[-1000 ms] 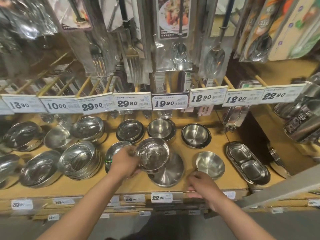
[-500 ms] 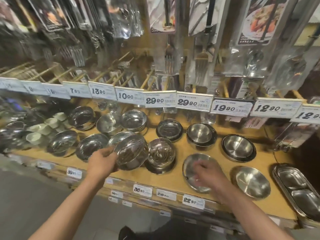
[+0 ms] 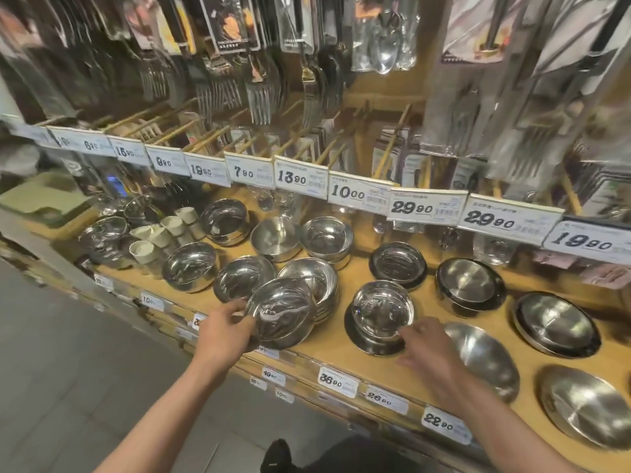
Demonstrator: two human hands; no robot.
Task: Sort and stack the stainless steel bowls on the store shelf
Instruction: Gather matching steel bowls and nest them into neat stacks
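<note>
Wooden shelving (image 3: 345,349) fills the view, with white price tags (image 3: 362,192) running along a rail above it and packaged forks and spoons (image 3: 259,80) hanging higher up, blurred. Far to the left of the left hand (image 3: 223,331) stands a cluster of small cream cups (image 3: 160,233), with polished bowls on both sides of them. Just beyond that hand's fingers sit a single shiny bowl (image 3: 244,279) and a stack of nested bowls (image 3: 316,285), close behind the one being carried.

The left hand grips a stainless steel bowl (image 3: 281,312) by its near left rim, fingers curled around the edge. The bowl is tilted, its mouth facing up and toward the camera, held just over the shelf's front edge and touching or nearly touching the stack behind it; which, I cannot tell.

Between the two hands sits a small deep bowl on a dark saucer (image 3: 380,319). The right hand (image 3: 428,349) hovers just beside it, fingers loosely spread and holding nothing; it is blurred, so contact with the saucer is unclear. Right of this hand lie wide shallow dishes (image 3: 485,360).
</note>
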